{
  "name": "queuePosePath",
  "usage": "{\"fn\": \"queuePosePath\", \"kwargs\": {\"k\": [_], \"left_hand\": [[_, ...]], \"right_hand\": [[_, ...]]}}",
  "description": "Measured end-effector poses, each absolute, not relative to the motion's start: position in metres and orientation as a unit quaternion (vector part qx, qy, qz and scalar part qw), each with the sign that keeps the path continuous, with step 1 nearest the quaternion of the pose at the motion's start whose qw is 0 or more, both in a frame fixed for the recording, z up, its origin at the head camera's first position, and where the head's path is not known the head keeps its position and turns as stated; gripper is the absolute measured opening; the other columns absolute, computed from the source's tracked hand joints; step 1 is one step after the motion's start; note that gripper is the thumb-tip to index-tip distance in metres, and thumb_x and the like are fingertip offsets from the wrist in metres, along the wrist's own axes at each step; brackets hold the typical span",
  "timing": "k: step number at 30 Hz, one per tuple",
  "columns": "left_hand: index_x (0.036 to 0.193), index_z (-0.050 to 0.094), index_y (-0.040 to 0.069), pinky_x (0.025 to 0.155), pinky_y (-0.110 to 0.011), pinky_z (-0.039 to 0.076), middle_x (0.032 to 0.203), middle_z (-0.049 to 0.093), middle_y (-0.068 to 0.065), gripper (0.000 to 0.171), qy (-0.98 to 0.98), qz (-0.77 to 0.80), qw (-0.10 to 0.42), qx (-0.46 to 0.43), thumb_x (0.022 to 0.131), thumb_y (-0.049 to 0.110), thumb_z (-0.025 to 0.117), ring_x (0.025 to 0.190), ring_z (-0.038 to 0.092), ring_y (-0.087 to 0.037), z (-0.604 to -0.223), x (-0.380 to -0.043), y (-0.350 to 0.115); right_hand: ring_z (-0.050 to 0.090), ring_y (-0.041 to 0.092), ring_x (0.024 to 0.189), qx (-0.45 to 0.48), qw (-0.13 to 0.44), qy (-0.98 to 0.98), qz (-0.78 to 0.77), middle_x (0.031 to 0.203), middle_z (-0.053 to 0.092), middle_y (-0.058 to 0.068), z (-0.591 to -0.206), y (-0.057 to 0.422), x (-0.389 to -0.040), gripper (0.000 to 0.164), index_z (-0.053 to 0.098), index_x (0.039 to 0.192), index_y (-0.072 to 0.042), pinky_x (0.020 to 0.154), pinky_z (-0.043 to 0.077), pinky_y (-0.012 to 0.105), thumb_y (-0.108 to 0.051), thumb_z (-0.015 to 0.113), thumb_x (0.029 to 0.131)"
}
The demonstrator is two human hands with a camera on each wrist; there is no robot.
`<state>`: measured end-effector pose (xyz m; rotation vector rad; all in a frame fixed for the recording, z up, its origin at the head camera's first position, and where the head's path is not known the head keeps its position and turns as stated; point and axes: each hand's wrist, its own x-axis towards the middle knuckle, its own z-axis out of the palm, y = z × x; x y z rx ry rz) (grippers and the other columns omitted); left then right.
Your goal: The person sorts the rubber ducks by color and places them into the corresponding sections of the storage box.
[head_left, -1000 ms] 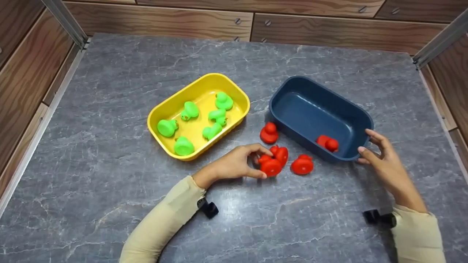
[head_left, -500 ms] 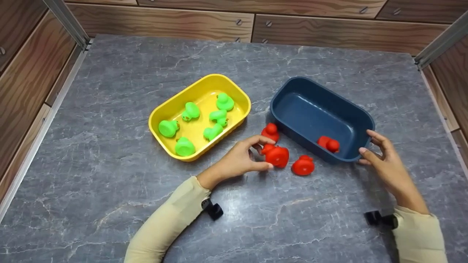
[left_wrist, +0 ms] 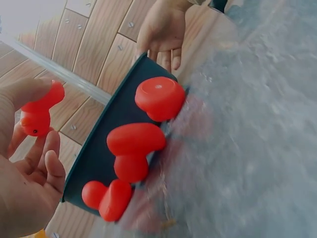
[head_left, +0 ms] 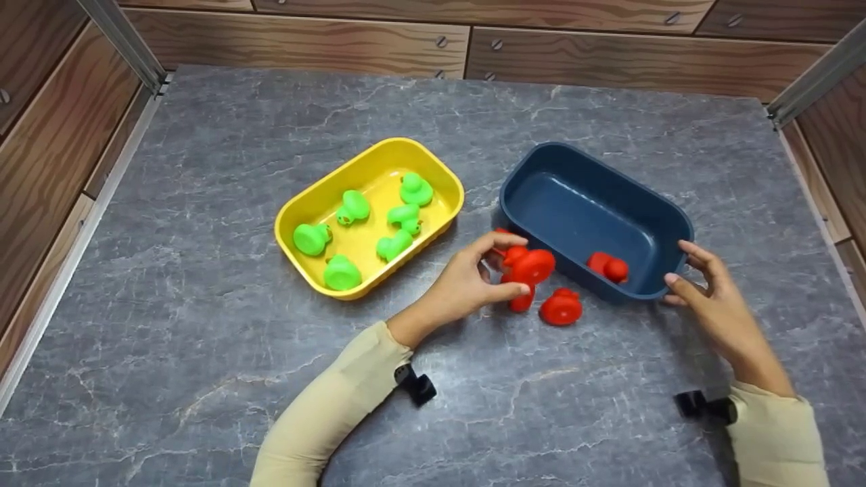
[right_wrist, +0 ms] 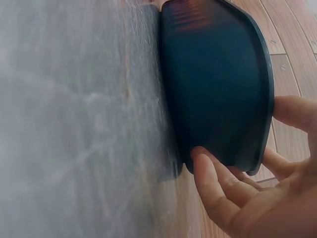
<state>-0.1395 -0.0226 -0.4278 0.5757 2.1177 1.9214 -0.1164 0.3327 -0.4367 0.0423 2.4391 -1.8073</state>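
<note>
My left hand (head_left: 467, 281) pinches a red rubber duck (head_left: 534, 267) between thumb and fingers, in front of the near wall of the blue tub (head_left: 595, 223). The left wrist view shows that held duck (left_wrist: 37, 119) tilted, its face downward. Three more red ducks lie by the tub: one (head_left: 561, 308) in plain sight, one (head_left: 521, 301) partly behind the held duck, one mostly hidden by the fingers. Inside the tub sits another red duck (head_left: 609, 267). My right hand (head_left: 714, 311) grips the tub's right end, thumb and fingers at the rim.
Left of the blue tub stands a yellow tub (head_left: 311, 189) with several green rubber ducks (head_left: 342, 272) in it. Both tubs are on a grey marbled table (head_left: 203, 352), enclosed by wood-patterned panels (head_left: 304, 44) at the back and sides.
My left hand has taken one red duck from the group and moved it right and away from me, toward the blue tub. The right hand stays at the tub's rim.
</note>
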Motion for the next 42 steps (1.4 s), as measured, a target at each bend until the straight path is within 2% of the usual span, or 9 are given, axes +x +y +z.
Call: {"fn": "queuePosePath", "kwargs": {"k": [6,10,18,24,26,31,37,42], "left_hand": [[0.127,0.056,0.010,0.075,-0.033,0.048,0.115,0.062,-0.008,0.055,0.712,0.667,0.099,0.195,0.078,0.013,0.080,0.089,0.057,-0.023,-0.423,-0.145,-0.013],[0.126,0.056,0.009,0.077,-0.031,0.049,0.114,0.062,-0.008,0.055,0.708,0.674,0.086,0.194,0.077,0.011,0.081,0.089,0.057,-0.025,-0.421,-0.150,-0.007],[0.125,0.057,0.007,0.074,-0.020,0.046,0.112,0.062,-0.005,0.055,0.707,0.677,0.071,0.190,0.077,0.012,0.081,0.083,0.055,-0.011,-0.417,-0.158,0.005],[0.126,0.057,0.009,0.080,-0.031,0.051,0.113,0.060,-0.004,0.055,0.702,0.685,0.077,0.181,0.077,0.013,0.081,0.087,0.057,-0.028,-0.412,-0.164,0.014],[0.126,0.057,0.010,0.080,-0.029,0.051,0.113,0.060,-0.003,0.055,0.704,0.683,0.073,0.180,0.077,0.014,0.081,0.087,0.057,-0.025,-0.410,-0.166,0.017],[0.127,0.057,0.010,0.074,-0.018,0.047,0.110,0.060,-0.002,0.055,0.709,0.679,0.062,0.180,0.078,0.015,0.081,0.080,0.054,-0.009,-0.409,-0.171,0.025],[0.127,0.057,0.009,0.070,-0.014,0.045,0.109,0.060,-0.002,0.055,0.715,0.673,0.077,0.175,0.078,0.016,0.081,0.078,0.053,-0.007,-0.409,-0.175,0.033],[0.125,0.058,0.014,0.069,-0.016,0.047,0.107,0.061,0.000,0.054,0.725,0.663,0.083,0.165,0.078,0.021,0.081,0.081,0.054,-0.008,-0.407,-0.177,0.037]], "right_hand": [[0.061,-0.005,0.091,0.011,0.050,0.801,-0.597,0.144,0.010,0.033,-0.437,0.332,-0.116,0.057,0.029,0.149,-0.014,0.073,0.053,0.014,-0.011,0.055,0.098],[0.061,-0.006,0.092,0.007,0.054,0.807,-0.588,0.145,0.009,0.033,-0.435,0.332,-0.115,0.058,0.028,0.150,-0.014,0.074,0.053,0.014,-0.014,0.055,0.098],[0.059,-0.008,0.094,0.001,0.059,0.815,-0.577,0.148,0.005,0.036,-0.435,0.331,-0.115,0.059,0.026,0.151,-0.015,0.075,0.052,0.013,-0.015,0.054,0.099],[0.059,-0.008,0.094,0.000,0.056,0.820,-0.570,0.147,0.008,0.036,-0.435,0.331,-0.115,0.059,0.026,0.151,-0.014,0.075,0.052,0.013,-0.016,0.054,0.099],[0.059,-0.008,0.094,0.001,0.057,0.819,-0.571,0.147,0.008,0.036,-0.434,0.331,-0.115,0.059,0.026,0.151,-0.014,0.075,0.052,0.013,-0.016,0.054,0.099],[0.060,-0.007,0.092,0.008,0.058,0.821,-0.569,0.147,0.009,0.034,-0.435,0.332,-0.115,0.059,0.026,0.151,-0.015,0.074,0.053,0.013,-0.015,0.054,0.099],[0.060,-0.007,0.091,0.007,0.056,0.819,-0.571,0.146,0.010,0.033,-0.436,0.332,-0.115,0.058,0.027,0.150,-0.015,0.074,0.053,0.014,-0.013,0.053,0.099],[0.061,-0.006,0.091,0.001,0.057,0.818,-0.572,0.147,0.008,0.034,-0.436,0.333,-0.114,0.058,0.026,0.151,-0.016,0.074,0.053,0.014,-0.012,0.052,0.099]]}}
